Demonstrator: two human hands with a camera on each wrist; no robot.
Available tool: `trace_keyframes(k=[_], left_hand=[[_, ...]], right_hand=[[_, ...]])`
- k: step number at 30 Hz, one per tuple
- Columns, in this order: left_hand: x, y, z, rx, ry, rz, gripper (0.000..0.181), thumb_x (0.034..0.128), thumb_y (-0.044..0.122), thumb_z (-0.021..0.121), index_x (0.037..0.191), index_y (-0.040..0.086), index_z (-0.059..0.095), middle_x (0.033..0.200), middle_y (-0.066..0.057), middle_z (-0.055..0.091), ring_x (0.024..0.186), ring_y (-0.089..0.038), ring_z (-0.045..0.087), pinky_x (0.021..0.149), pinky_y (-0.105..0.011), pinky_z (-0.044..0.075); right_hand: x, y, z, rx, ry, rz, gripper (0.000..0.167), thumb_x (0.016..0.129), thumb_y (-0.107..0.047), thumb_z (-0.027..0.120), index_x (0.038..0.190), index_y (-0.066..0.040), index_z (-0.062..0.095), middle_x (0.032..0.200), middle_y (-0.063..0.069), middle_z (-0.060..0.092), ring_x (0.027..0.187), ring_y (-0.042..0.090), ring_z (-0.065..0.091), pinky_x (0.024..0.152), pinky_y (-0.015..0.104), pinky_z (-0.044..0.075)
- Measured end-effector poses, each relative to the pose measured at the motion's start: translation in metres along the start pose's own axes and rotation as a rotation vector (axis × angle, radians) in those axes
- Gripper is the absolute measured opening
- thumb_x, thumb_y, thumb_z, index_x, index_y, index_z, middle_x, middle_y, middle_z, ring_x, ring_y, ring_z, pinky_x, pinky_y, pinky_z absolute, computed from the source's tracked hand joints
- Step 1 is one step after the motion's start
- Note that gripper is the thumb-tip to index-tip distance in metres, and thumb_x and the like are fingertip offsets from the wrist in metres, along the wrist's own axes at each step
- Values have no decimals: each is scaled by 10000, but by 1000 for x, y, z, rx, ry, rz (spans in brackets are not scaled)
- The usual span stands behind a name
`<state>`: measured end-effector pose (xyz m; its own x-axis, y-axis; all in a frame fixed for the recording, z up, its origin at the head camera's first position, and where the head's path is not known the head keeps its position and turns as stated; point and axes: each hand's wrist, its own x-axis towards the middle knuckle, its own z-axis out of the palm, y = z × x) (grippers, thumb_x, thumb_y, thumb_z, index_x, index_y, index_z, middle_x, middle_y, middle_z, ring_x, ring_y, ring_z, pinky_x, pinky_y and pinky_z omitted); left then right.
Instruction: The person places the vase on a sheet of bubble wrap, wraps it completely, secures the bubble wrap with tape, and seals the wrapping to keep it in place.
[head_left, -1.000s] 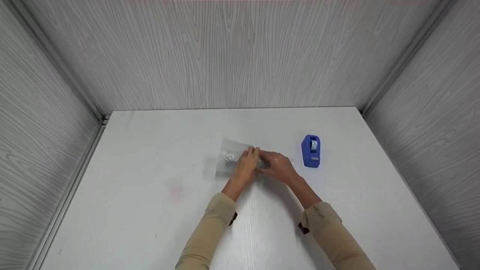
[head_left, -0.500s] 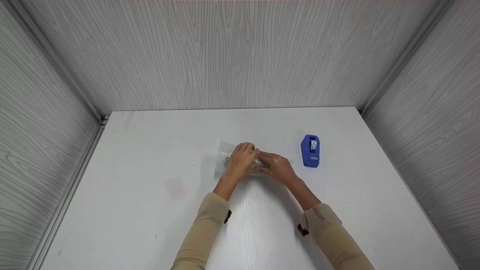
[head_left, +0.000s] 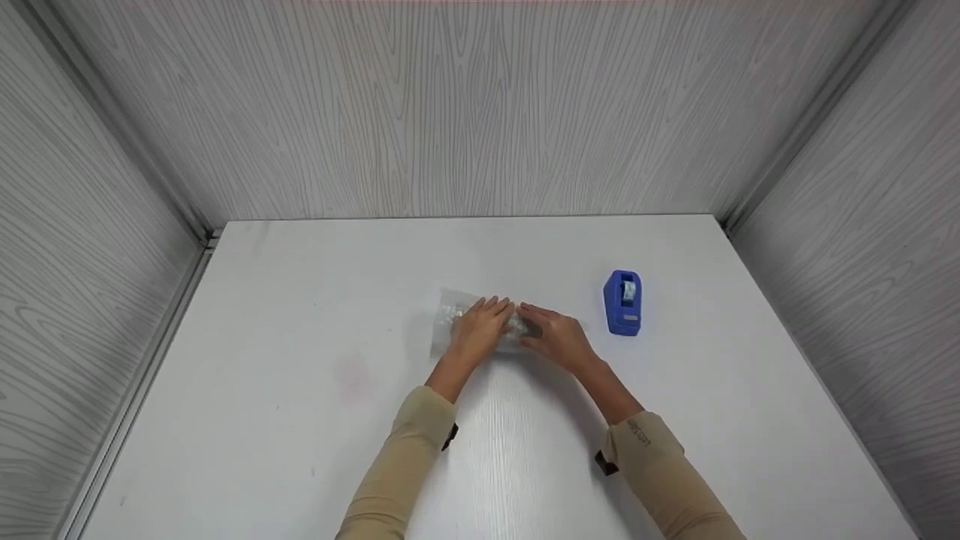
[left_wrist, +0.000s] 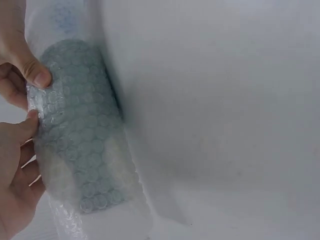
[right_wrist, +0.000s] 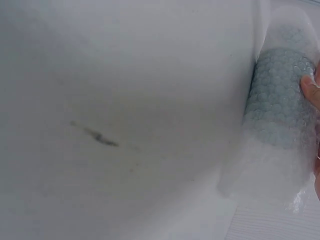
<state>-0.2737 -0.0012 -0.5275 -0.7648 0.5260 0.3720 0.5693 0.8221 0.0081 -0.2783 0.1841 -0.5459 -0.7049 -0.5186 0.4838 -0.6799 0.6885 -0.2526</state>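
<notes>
A grey-green cylinder (left_wrist: 82,110) lies on its side, wrapped in clear bubble wrap (head_left: 444,330) whose loose end sticks out past my left hand. My left hand (head_left: 476,328) lies over the middle of the roll. In the left wrist view its thumb and bent fingers (left_wrist: 29,172) hold the wrap's edge. My right hand (head_left: 559,337) grips the roll's right part, its thumb (left_wrist: 40,76) pressing on the bubbles and its fingers curled at the side. The right wrist view shows the wrapped cylinder (right_wrist: 280,95) at the right edge, with most of both hands out of frame.
A blue tape dispenser (head_left: 622,304) with a roll of tape stands to the right of my right hand on the white table (head_left: 300,450). Grey wood-grain panels (head_left: 472,112) rise at the back and both sides.
My left hand has shifted slightly left along the roll, its fingers rising and then coming down on the wrap. The wrap's far corner has come nearer. My right hand has barely moved.
</notes>
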Motion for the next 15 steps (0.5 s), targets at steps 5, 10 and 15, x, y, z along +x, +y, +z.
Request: trace_keyframes(k=[5, 10, 15], left_hand=[[-2, 6, 4, 42, 94, -1, 319, 875, 207, 613, 1156, 59, 637, 1175, -58, 606, 1093, -207, 554, 960, -287, 386], [-5, 16, 7, 159, 159, -22, 273, 857, 127, 617, 1117, 49, 650, 1141, -65, 618, 1076, -209, 562, 921, -279, 420], [-9, 22, 11, 222, 237, -33, 262, 800, 38, 638, 1059, 37, 673, 1085, -76, 636, 1040, -218, 578, 882, -288, 452]], right_hand=[[-2, 1, -2, 38, -3, 21, 521, 714, -148, 789, 1190, -38, 607, 1200, 96, 586, 1058, 244, 572, 871, 340, 467], [1, -2, -1, 41, -18, 43, 526, 702, -150, 800, 1180, -43, 609, 1233, 84, 566, 1078, 239, 559, 887, 342, 456], [0, -5, 0, -7, -22, 1, 539, 694, -173, 806, 1170, -39, 591, 1256, 85, 543, 1061, 242, 567, 858, 351, 474]])
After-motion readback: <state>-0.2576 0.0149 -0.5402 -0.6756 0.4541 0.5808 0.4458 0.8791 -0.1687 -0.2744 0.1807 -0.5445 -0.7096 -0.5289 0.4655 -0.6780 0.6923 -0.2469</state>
